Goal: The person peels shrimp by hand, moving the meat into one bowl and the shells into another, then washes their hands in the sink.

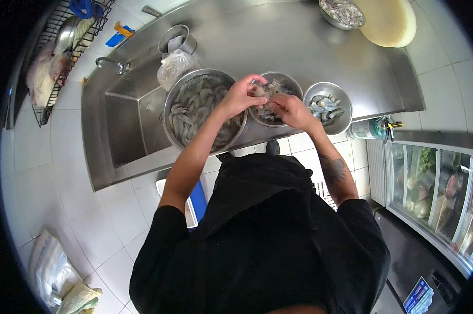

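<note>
Both of my hands meet above the middle metal bowl, which holds shrimp shells and heads. My left hand has its fingers bent around a shrimp, and my right hand pinches at the same small piece from the other side. The shrimp is mostly covered by my fingers. To the left, a large metal pot is full of whole grey shrimp. On the right stands a metal bowl with peeled shrimp in it.
A sink with a faucet lies left of the pot. Behind the pot are a plastic bag and a metal container. Another bowl and a round board sit far right. A glass-door fridge stands at the right.
</note>
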`<state>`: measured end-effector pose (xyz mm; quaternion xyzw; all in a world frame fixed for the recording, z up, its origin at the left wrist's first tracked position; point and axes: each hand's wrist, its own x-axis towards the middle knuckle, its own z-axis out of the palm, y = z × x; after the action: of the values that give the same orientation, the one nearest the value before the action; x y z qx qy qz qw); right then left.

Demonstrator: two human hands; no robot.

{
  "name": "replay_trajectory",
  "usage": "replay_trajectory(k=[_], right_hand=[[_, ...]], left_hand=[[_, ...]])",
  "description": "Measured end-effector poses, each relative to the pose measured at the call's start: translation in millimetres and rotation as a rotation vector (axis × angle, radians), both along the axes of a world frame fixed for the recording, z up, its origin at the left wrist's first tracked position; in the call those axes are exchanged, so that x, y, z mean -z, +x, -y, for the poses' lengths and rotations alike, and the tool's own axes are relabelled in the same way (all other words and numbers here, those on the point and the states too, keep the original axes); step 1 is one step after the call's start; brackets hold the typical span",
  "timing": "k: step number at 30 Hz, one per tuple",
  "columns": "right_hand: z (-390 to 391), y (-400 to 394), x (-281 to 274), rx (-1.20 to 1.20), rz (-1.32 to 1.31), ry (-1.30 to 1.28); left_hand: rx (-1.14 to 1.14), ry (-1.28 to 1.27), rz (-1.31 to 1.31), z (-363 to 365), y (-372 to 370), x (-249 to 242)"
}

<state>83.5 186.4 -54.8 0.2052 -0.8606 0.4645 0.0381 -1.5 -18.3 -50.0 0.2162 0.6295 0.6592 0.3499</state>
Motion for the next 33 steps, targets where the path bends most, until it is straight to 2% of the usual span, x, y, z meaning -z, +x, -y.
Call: replay_trajectory(k=[2, 4, 6, 8, 9, 14, 16, 17, 23, 30, 32, 33], right_hand=[[-1, 2, 6, -0.012, 0.033, 0.011], [-1, 1, 5, -0.018, 0.059, 0.026], [-1, 1, 1, 0.039, 0.181, 0.010], [-3, -1, 4, 0.037, 0.105, -0.055], [-3, -2, 3, 0.035, 0.029, -0.120], [-4, 2, 8, 0.078, 0.064, -0.078], [-4, 1, 10, 0.094, 0.030, -0.053], [-3, 2, 11, 0.099, 0.011, -0.064], [4, 14, 0, 0.127, -0.040, -0.160], [-5, 28, -4, 0.166, -0.018, -0.282], [-23, 32, -2, 0.258, -0.018, -0.346], [-34, 33, -3, 0.302, 0.108, -0.271]], left_hand=[[0.035, -0.002, -0.009, 0, -3, -1], [0.142, -0.153, -0.202, -3, -8, 8], [0.128, -0.173, -0.264, -6, -7, 12], [0.114, -0.194, -0.322, -9, -5, 11], [0.090, -0.169, -0.293, -9, -5, 9], [0.099, -0.101, -0.211, -9, -7, -5], [0.160, -0.294, -0.300, -5, -8, -18], [0.158, -0.295, -0.299, -2, -11, -18], [0.268, -0.193, -0.198, 15, -22, -22], [0.147, -0.129, -0.011, 25, -21, -11], [0.108, -0.124, 0.007, 38, -26, -9], [0.060, -0.114, 0.040, 46, -29, -11]])
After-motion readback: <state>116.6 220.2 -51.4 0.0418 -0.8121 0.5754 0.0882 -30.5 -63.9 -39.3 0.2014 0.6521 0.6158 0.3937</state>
